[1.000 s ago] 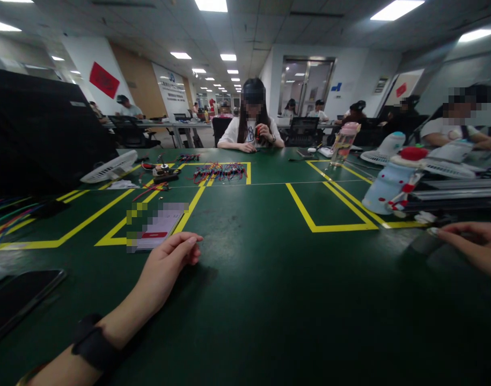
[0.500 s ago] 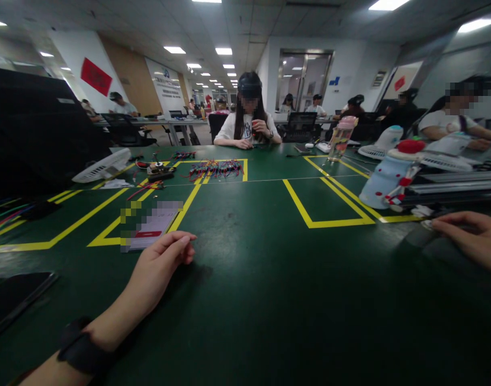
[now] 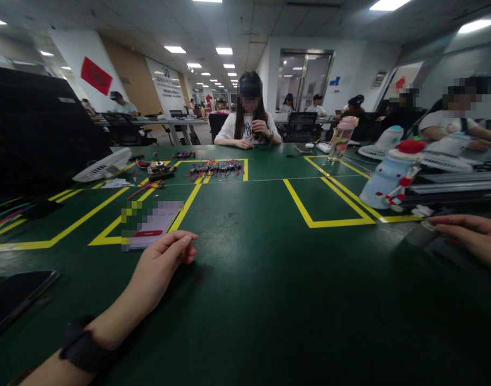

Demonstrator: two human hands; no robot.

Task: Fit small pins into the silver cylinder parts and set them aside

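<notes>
Two bare hands reach over one green table (image 3: 269,300); clock directions are taken from its middle, with twelve at the far edge. The right hand (image 3: 473,236) comes in at three o'clock, palm turned down, thumb and fingers stretched inward towards each other. Their tips meet the top of one small grey pot (image 3: 418,236), also at three; I cannot tell whether they pinch it or only touch it. The left hand (image 3: 167,254) lies between eight and nine, its forearm slanting up from the lower left corner with one black wristband (image 3: 84,346). Its thumb lies along the forefinger and the other fingers curl loosely under; I cannot tell whether anything is inside. One pale flat pad (image 3: 167,215), partly blurred, lies at nine, just beyond that hand. One dark phone (image 3: 22,297) is farther out, between eight and nine.

Two bottles stand near two o'clock: a blue bottle (image 3: 377,182) and, farther off, a pink-lidded bottle (image 3: 342,140). One big tangle of wires (image 3: 219,170) lies at eleven, one white fan (image 3: 104,167) at ten. One person (image 3: 247,128) sits across at twelve.
</notes>
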